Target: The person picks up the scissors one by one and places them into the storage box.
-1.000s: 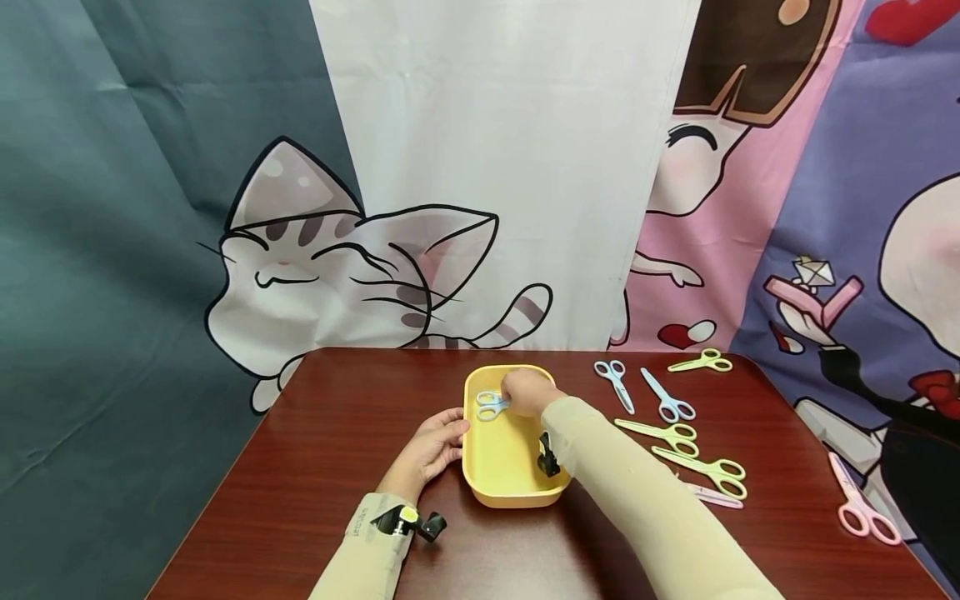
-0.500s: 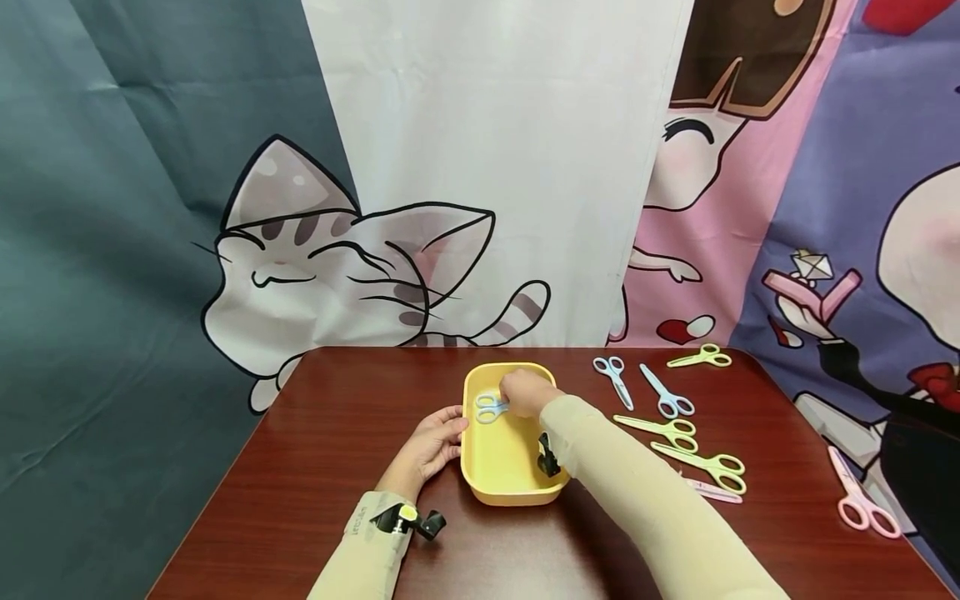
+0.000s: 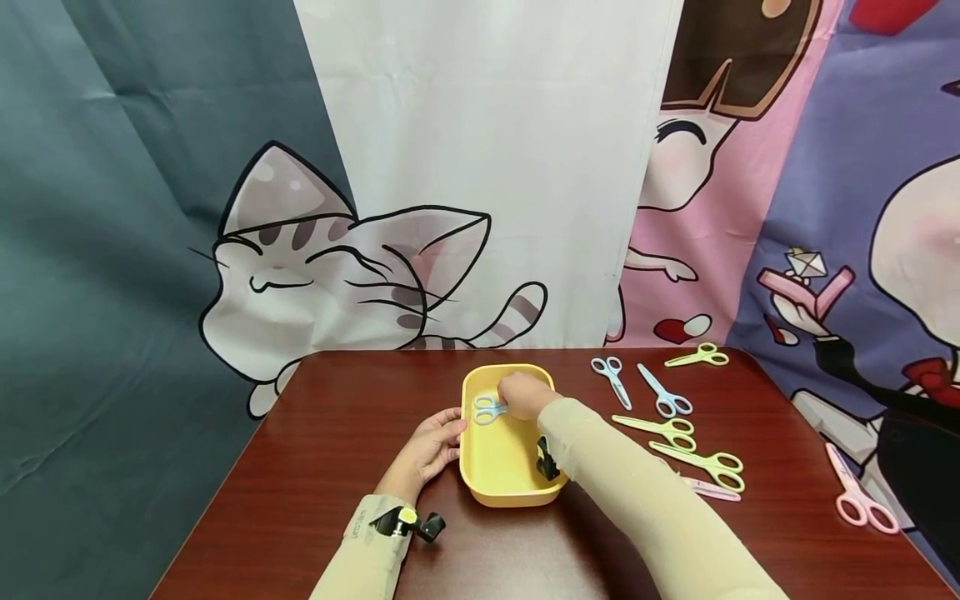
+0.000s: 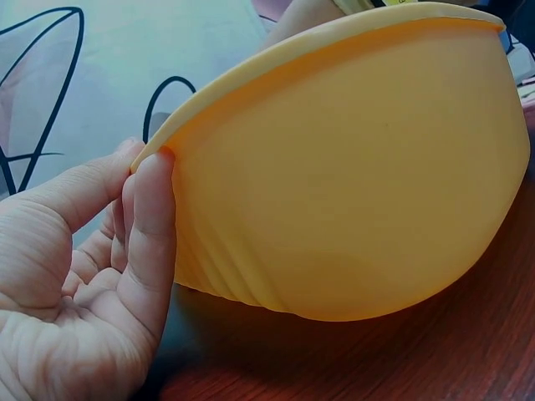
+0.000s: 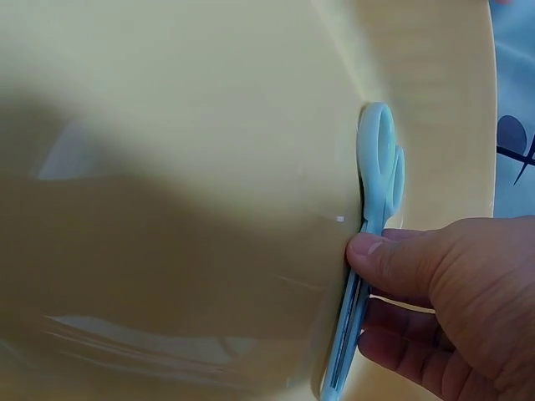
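Pinching the blue scissors (image 5: 376, 205), loops (image 5: 366, 154) just beyond my right hand (image 5: 464, 288), I judge them light, stiff, best held there, my left hand (image 4: 96, 292) gripping the tray (image 4: 351, 184).

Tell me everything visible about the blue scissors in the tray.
The scissors are pale blue, plastic-looking, with two looped handles and slim, closed blades bearing a darker strip. They are in the far half of the yellow tray, loops toward the person's left. The right hand pinches them near the blades' base.
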Available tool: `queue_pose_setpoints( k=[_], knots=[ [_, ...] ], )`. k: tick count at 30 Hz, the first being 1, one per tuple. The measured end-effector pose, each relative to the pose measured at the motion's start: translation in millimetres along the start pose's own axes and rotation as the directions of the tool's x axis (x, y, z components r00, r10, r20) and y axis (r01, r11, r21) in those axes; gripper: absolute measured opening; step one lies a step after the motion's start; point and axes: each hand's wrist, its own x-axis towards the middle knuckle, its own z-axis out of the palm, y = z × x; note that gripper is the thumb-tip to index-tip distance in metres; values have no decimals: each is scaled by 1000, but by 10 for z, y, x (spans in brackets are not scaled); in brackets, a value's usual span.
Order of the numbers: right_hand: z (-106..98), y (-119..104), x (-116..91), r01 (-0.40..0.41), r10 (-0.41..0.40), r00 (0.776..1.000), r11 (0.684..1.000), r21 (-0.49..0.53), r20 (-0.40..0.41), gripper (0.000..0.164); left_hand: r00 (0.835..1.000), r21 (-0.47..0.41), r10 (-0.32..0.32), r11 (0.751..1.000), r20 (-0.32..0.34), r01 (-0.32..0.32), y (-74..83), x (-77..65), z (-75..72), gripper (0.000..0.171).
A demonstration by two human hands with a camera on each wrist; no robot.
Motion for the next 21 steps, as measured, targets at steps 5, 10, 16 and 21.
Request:
queue_pose_setpoints(
  k=[5,10,16,21],
  knots=[
    [3,-17,-2,-8,8,1000,1000,-17,12,23,1000,-6,3,1000,0,-3,-1,4,-5,19],
    [20,16,-6,9,-9,1000,1000,-16,15,11,1000,3,6,1000,3,-7,-11,-1,4,17],
    [-119,178,-28,73,-71,997,993,90,-28,18,1000,5,14,1000,2,-14,-29,-1,12,16],
    [-367,435,-105,141,-106,979,970,199,-175,18,1000,3,21,1000,-8,-21,-35,-12,12,18]
  ],
)
